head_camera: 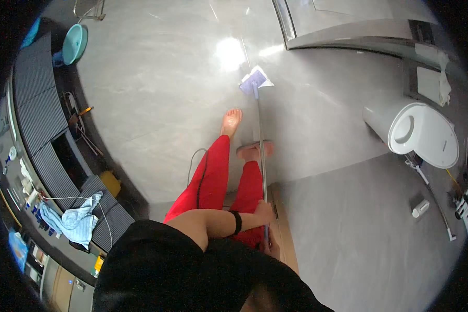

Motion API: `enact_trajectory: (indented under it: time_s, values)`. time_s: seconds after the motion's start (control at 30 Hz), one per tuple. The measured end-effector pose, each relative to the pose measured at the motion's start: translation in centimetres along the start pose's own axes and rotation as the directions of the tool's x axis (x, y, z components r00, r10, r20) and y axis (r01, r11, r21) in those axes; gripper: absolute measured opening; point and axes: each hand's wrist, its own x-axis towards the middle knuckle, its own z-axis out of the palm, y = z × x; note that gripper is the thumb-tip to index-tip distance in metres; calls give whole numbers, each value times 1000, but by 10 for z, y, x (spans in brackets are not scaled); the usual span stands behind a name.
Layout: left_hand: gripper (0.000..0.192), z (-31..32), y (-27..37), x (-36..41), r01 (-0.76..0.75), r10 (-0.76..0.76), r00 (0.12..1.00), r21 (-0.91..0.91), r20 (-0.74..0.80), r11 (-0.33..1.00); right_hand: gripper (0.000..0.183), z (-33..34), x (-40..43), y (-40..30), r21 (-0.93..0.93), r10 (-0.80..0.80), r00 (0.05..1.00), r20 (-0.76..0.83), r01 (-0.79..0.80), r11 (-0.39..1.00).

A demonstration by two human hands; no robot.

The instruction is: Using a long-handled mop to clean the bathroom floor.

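A flat mop with a purple head [253,81] and a white cloth lies on the grey floor, its metal pole [260,128] running back towards my body. My left hand [264,212], below a black band on the forearm, is closed around the pole. Nearer my body, my right hand [273,247] is wrapped around the pole's upper end, partly hidden by my black top. The mop head is beyond my feet. The cloth sticks out past its edges, with one corner to the right.
A white toilet [403,130] with its lid up stands at right, near a white-handled tool [433,195]. A glass partition [347,39] is at upper right. Along the left runs a ribbed grey cabinet [43,121] with a blue towel [78,220]; a turquoise basin [74,45] stands beyond.
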Motion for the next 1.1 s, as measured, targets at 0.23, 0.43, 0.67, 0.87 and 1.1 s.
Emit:
enact_trajectory:
  time_s: [0.23,0.43,0.67,0.87,1.1]
  values:
    - [22,57,-16,7,-65,78,997,392,-16,918,47,20,36,48,38,-441,897,17,440,897]
    - [19,27,-167,40,435,-515,798,-293,-313,852,49,44,99,-108,-252,-674,724,144,686,683]
    - [12,-259,-363,40,337,-650,739,-738,-177,584,49,34,200,-314,-153,-782,623,-20,771,619]
    - [12,-231,-401,27,560,-639,751,-352,-166,750,49,71,205,-313,-167,-712,701,42,707,687]
    - [15,76,-188,60,360,-321,865,31,-386,933,48,65,161,-16,-181,-762,641,91,763,620]
